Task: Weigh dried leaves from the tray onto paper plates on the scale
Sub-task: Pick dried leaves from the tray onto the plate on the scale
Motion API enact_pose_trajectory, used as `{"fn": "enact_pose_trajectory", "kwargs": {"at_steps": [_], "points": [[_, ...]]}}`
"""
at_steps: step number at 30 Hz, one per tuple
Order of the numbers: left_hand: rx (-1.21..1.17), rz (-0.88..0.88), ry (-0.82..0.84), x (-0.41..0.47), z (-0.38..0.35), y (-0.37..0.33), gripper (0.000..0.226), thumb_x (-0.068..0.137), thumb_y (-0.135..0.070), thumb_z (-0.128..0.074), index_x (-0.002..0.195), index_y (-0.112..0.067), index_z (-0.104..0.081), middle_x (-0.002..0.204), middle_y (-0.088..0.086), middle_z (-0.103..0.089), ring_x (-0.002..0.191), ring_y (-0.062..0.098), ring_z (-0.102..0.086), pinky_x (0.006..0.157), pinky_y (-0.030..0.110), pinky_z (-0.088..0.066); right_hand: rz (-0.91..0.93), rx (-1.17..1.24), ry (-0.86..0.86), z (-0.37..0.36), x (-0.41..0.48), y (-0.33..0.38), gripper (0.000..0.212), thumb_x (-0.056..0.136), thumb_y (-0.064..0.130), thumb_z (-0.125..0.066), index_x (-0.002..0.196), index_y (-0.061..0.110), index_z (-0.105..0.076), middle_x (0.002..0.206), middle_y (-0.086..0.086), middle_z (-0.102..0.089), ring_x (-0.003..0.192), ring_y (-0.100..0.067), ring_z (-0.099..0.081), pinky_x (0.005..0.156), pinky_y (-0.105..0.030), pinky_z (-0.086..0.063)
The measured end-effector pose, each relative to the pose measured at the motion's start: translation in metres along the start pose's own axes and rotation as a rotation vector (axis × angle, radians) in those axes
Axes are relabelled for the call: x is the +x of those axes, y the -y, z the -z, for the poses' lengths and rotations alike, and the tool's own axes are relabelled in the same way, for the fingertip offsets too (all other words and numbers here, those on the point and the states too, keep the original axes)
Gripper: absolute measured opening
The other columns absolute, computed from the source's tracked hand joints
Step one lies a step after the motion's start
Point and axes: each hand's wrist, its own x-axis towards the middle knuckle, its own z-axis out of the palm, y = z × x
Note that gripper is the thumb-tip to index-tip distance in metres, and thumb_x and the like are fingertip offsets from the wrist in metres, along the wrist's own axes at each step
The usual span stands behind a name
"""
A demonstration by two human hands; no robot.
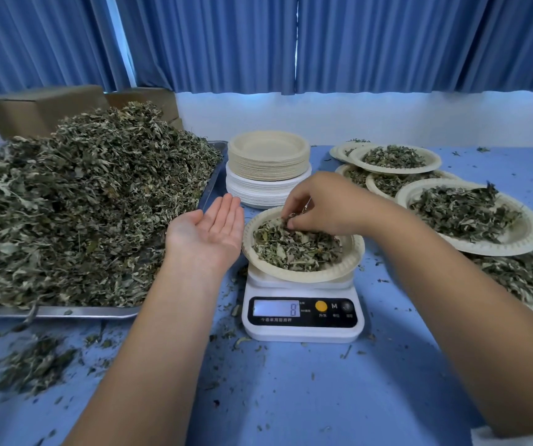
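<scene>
On the blue table, a white kitchen scale is sitting right in front of the person, and its screen is showing an 8. A paper plate is resting on top of the scale, and a shallow layer of dried leaves is lying in it.

The right hand is hanging over the far side of that plate with its fingers curled downward, and the fingertips are pinching a few leaves just above the pile. The left hand is hovering just beside the plate's left rim, palm up, with its fingers lying straight and close together and holding nothing.

To the left, a metal tray is carrying a tall heap of dried leaves that is spilling toward its edges. Behind the scale, a stack of unused plates is standing. To the right, several filled plates are overlapping one another.

Loose leaf bits are lying scattered across the table. Cardboard boxes are sitting behind the tray, and blue curtains are hanging along the back wall.
</scene>
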Motion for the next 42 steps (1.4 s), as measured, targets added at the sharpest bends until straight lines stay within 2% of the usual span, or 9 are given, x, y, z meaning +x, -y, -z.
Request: {"fn": "enact_pose_trajectory", "kwargs": {"at_steps": [5,8,11,18,22,26,32,37,42], "points": [[-0.004,0.002,-0.007,0.000,0.000,0.000,0.038,0.102,-0.018,-0.032,0.097,0.008,-0.059,0.091,0.019,-0.068,0.086,0.030,-0.065,0.070,0.038,-0.054,0.020,0.094,-0.146,0.017,-0.003,0.001,0.008,0.081,0.017,-0.074,0.085,0.024,-0.075,0.076,0.016,-0.068,0.061,0.013,-0.054,0.059,-0.005,-0.042],[-0.003,0.003,-0.009,0.000,0.001,0.000,0.038,0.102,-0.018,-0.031,0.096,0.008,-0.059,0.090,0.019,-0.068,0.085,0.030,-0.066,0.070,0.039,-0.054,0.025,0.124,-0.175,0.020,-0.005,0.004,0.008,0.079,0.019,-0.075,0.081,0.027,-0.073,0.080,0.009,-0.070,0.067,0.003,-0.057,0.072,-0.018,-0.047],[-0.001,0.001,-0.010,0.000,0.001,-0.001,0.038,0.102,-0.018,-0.031,0.097,0.008,-0.059,0.090,0.019,-0.068,0.084,0.030,-0.066,0.069,0.038,-0.054,0.034,0.139,-0.195,0.021,-0.006,0.006,0.008,0.079,0.019,-0.075,0.081,0.026,-0.072,0.084,0.002,-0.072,0.071,-0.004,-0.058,0.076,-0.026,-0.050],[0.004,-0.002,-0.012,-0.001,0.001,0.000,0.038,0.102,-0.018,-0.031,0.099,0.007,-0.059,0.093,0.018,-0.068,0.087,0.030,-0.065,0.072,0.038,-0.054,0.027,0.201,-0.232,0.026,-0.010,0.012,0.006,0.081,0.017,-0.074,0.086,0.019,-0.074,0.088,-0.002,-0.073,0.073,-0.008,-0.061,0.075,-0.026,-0.051],[0.005,-0.002,-0.013,-0.001,0.000,0.000,0.038,0.102,-0.018,-0.031,0.098,0.007,-0.059,0.092,0.018,-0.068,0.087,0.030,-0.065,0.072,0.038,-0.054,0.032,0.245,-0.263,0.031,-0.013,0.016,0.008,0.082,0.014,-0.073,0.090,0.013,-0.075,0.089,-0.006,-0.073,0.083,-0.020,-0.067,0.080,-0.031,-0.053],[0.004,-0.003,-0.014,-0.001,0.000,0.000,0.038,0.102,-0.018,-0.030,0.097,0.007,-0.058,0.091,0.018,-0.067,0.086,0.029,-0.065,0.071,0.038,-0.053,0.036,0.260,-0.280,0.033,-0.013,0.017,0.009,0.082,0.015,-0.072,0.090,0.013,-0.075,0.088,-0.002,-0.073,0.083,-0.017,-0.067,0.076,-0.023,-0.051],[0.006,-0.006,-0.016,-0.001,0.000,0.000,0.039,0.102,-0.018,-0.030,0.097,0.008,-0.059,0.091,0.018,-0.067,0.086,0.029,-0.065,0.073,0.038,-0.053,0.025,0.209,-0.234,0.028,-0.012,0.016,0.007,0.082,0.016,-0.073,0.088,0.016,-0.074,0.089,-0.004,-0.073,0.074,-0.012,-0.062,0.070,-0.022,-0.048],[0.010,-0.004,-0.015,-0.001,-0.001,0.000,0.039,0.102,-0.019,-0.029,0.098,0.007,-0.058,0.093,0.018,-0.067,0.087,0.029,-0.065,0.075,0.037,-0.053,0.020,0.244,-0.252,0.028,-0.012,0.014,0.005,0.082,0.015,-0.073,0.086,0.017,-0.073,0.087,-0.002,-0.073,0.072,-0.007,-0.063,0.074,-0.024,-0.051],[0.012,-0.002,-0.019,-0.001,0.000,0.000,0.039,0.102,-0.019,-0.030,0.099,0.007,-0.059,0.092,0.018,-0.068,0.086,0.029,-0.065,0.071,0.038,-0.054,0.028,0.249,-0.258,0.017,-0.006,0.015,0.005,0.081,0.016,-0.074,0.082,0.021,-0.072,0.073,0.012,-0.065,0.055,0.012,-0.052,0.059,-0.006,-0.039]]}}
